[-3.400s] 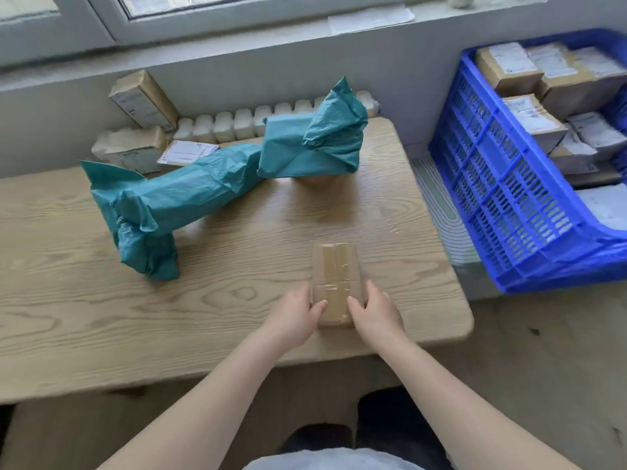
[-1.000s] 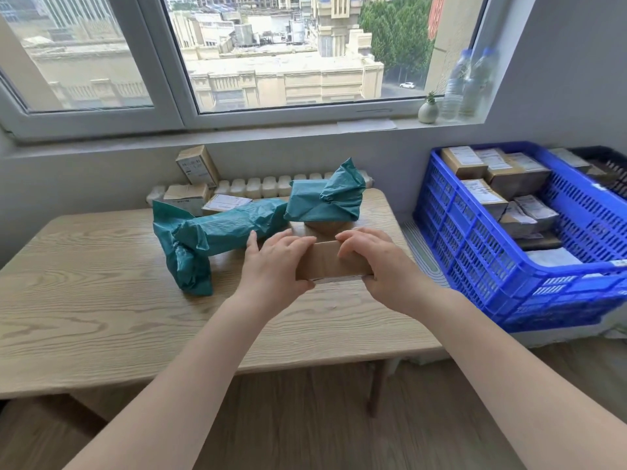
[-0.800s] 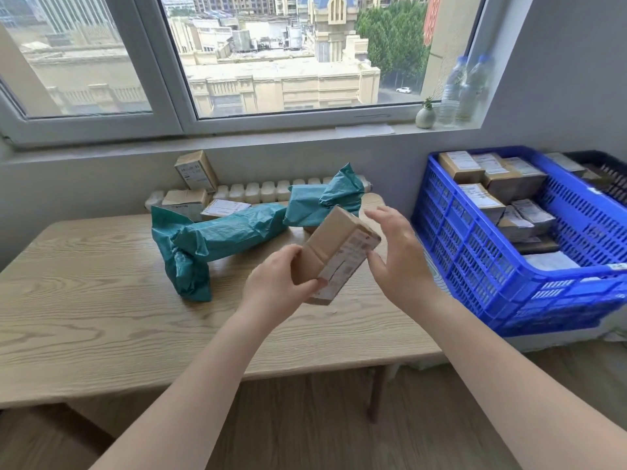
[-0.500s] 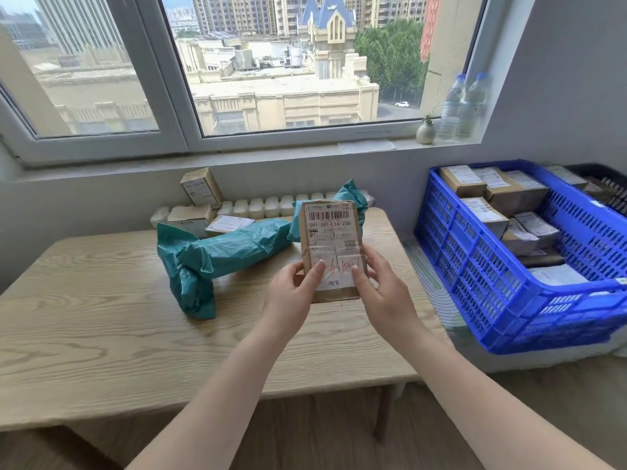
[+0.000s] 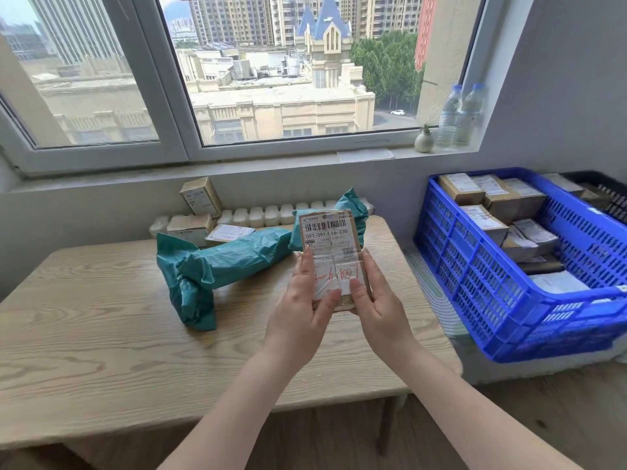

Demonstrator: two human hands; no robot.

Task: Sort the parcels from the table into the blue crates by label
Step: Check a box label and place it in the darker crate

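- Both thumbs press on the face of a small brown cardboard parcel with a white printed label [image 5: 328, 252]; the left hand [image 5: 298, 320] and right hand [image 5: 380, 312] clasp its lower half from either side, fingers curled behind it.
- The parcel is upright, lifted clear of the pale wood-grain table [image 5: 101, 351], label toward the camera — barcode on top, red handwriting below, partly under the thumbs.
- Risk, as I judge it: the thumbs cover part of the red marking, so a misread could send the parcel to the wrong crate. The grip sits low on the box; a tilt could let it tip forward.
- Count: one long teal plastic-wrapped bundle [image 5: 234, 259] on the table; three small brown boxes [image 5: 190, 227] by the wall behind it.
- One blue slotted plastic crate [image 5: 481, 286] in clear view at right, holding roughly nine labelled parcels — the exact number is uncertain. A dark crate [image 5: 610, 195] edge shows beyond it.
- Two clear water bottles [image 5: 458, 117] on the sill.
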